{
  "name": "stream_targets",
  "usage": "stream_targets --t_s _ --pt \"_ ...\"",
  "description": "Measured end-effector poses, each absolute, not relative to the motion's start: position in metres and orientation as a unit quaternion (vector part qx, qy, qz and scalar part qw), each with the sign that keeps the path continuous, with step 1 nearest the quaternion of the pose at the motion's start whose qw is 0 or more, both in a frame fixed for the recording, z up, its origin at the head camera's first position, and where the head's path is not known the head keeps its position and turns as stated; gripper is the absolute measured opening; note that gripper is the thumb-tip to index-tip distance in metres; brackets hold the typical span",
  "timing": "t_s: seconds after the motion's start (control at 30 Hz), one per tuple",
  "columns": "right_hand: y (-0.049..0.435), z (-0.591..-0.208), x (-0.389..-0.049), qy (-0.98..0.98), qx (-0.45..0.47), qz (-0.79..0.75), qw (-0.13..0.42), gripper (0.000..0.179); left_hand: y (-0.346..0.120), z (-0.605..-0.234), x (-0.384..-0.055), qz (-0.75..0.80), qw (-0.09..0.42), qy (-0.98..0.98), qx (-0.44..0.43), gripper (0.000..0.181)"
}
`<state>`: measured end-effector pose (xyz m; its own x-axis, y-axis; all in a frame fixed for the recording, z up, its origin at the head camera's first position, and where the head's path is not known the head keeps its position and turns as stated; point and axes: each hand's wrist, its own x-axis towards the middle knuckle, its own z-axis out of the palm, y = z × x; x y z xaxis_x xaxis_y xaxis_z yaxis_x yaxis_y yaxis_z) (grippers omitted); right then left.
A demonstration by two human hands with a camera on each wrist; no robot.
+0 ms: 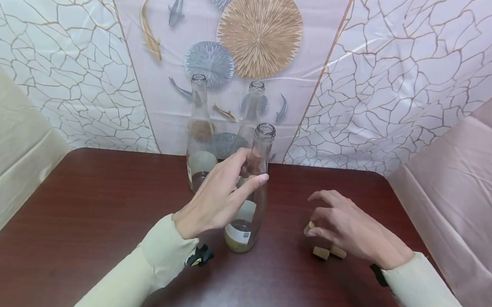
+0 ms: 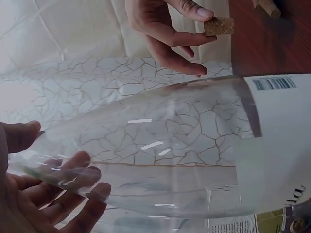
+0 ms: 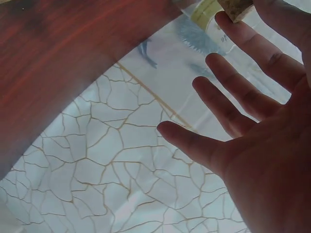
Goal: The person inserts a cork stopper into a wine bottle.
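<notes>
A clear glass bottle [image 1: 242,233] with a white and yellow-green label stands upright on the table, its mouth uncovered. My left hand [image 1: 216,195] holds it around the shoulder just below the neck; in the left wrist view the thumb and fingers [image 2: 77,167] lie on either side of the glass. Off to the bottle's right, my right hand [image 1: 348,224] pinches a small cork [image 2: 219,26] between thumb and index finger, other fingers spread. That cork [image 3: 236,7] also shows at the top of the right wrist view. Two more corks [image 1: 321,252] lie on the table beneath the right hand.
Two similar open glass bottles, one at the left [image 1: 202,161] and one nearer the middle [image 1: 253,104], stand behind the held bottle. The dark red-brown table [image 1: 97,238] meets a patterned cloth backdrop [image 1: 379,87] at its far edge, with plain cloth walls at both sides.
</notes>
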<state>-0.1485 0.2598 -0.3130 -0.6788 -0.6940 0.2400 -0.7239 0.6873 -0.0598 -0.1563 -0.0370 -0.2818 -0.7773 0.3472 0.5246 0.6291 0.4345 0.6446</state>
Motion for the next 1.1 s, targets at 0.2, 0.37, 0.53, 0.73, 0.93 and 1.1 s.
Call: stream_targets --t_s 0.2,0.37,0.53,0.73,0.93,1.1 --pt "0.255 -0.303 -0.147 -0.907 0.403 0.069 0.099 0.009 -0.040 -0.283 -0.153 -0.428 0.170 -0.838 -0.293 0.027" --pt "0.252 -0.292 -0.148 -0.901 0.415 0.067 0.108 0.011 -0.042 -0.281 -0.154 -0.414 0.176 -0.843 -0.293 0.028" --pt "0.251 -0.278 -0.148 -0.897 0.421 0.072 0.117 0.012 -0.044 -0.282 -0.155 -0.396 0.186 -0.850 -0.294 0.032" --pt "0.248 -0.257 -0.147 -0.894 0.423 0.073 0.124 0.014 -0.044 -0.285 -0.156 -0.371 0.219 -0.850 -0.303 0.034" --pt "0.244 -0.233 -0.147 -0.893 0.426 0.068 0.130 0.017 -0.044 -0.287 -0.157 -0.350 0.250 -0.850 -0.305 0.039" --pt "0.239 -0.215 -0.148 -0.892 0.428 0.064 0.127 0.017 -0.043 -0.289 -0.156 -0.342 0.265 -0.850 -0.300 0.040"
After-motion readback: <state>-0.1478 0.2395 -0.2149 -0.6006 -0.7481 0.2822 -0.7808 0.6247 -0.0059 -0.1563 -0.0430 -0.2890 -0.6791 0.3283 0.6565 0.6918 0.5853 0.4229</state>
